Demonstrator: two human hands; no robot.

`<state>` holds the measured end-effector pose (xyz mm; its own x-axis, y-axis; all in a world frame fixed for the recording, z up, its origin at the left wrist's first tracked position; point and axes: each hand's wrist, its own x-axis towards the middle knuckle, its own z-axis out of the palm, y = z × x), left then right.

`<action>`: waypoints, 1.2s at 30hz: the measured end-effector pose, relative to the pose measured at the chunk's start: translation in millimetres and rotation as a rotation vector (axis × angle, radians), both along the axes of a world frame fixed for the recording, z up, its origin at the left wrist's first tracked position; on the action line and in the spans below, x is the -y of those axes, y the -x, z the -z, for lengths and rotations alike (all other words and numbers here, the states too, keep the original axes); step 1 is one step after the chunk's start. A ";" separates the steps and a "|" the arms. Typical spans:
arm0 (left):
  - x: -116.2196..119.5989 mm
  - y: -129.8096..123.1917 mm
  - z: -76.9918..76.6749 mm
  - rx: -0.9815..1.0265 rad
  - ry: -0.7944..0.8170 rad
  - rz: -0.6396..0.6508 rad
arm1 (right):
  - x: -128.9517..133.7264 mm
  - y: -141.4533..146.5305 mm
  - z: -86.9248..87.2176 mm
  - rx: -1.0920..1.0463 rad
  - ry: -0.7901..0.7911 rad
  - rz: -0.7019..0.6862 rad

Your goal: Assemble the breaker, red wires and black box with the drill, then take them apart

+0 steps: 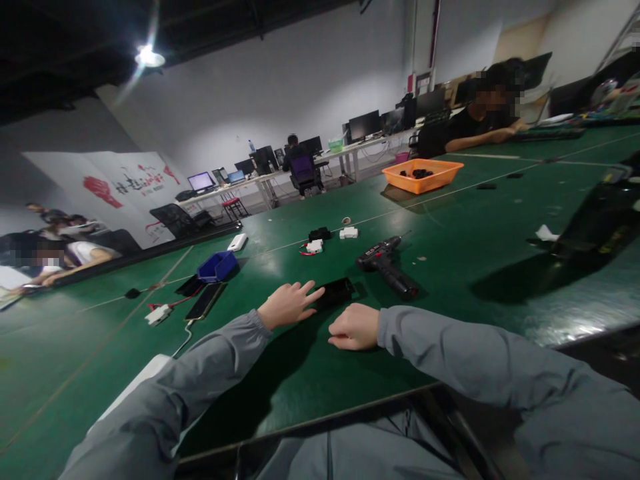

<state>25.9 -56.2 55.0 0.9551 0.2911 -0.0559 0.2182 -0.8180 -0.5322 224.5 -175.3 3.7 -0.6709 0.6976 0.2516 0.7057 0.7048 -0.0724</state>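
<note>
My left hand (290,305) reaches over the green table with its fingers stretched out and apart. Its fingertips are at the left end of a black rectangular block (336,292), which lies flat on the table. Just in front of me, my right hand (354,327) is curled closed on the tabletop, near the block's lower right side. Whatever its fingers may hold is hidden. Beyond it lies a black cordless drill (384,261), on its side with the bit pointing away to the right.
Small white connectors (349,233) and a black piece (319,234) lie ahead. Left are a blue bin (217,267), a phone (205,301) on a cable and a white box (237,242). An orange basket (423,180) with black parts stands farther back. Another person (475,120) sits at far right.
</note>
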 end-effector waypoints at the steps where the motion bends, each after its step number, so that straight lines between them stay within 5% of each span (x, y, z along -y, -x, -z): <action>1: -1.8 -0.5 3.9 -0.019 0.001 -0.007 | 0.1 -0.2 0.2 -0.001 0.002 0.002; 12: -9.2 -12.7 32.6 0.025 0.027 -0.072 | -0.8 0.3 1.1 -0.005 0.012 0.018; 21: -15.9 -15.8 38.5 0.078 0.052 -0.067 | -1.0 1.8 0.8 0.013 0.039 0.040; 29: -22.9 -12.7 41.9 0.147 0.127 -0.266 | -1.5 2.3 0.5 0.015 0.063 0.040; 36: -51.1 6.9 41.7 0.240 0.127 -0.499 | -1.8 0.8 -1.7 -0.012 0.092 0.004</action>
<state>19.0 -5.1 13.3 0.6940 0.7153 0.0819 0.6973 -0.6395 -0.3239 223.6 -173.4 5.4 -0.6654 0.7208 0.1942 0.7073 0.6919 -0.1448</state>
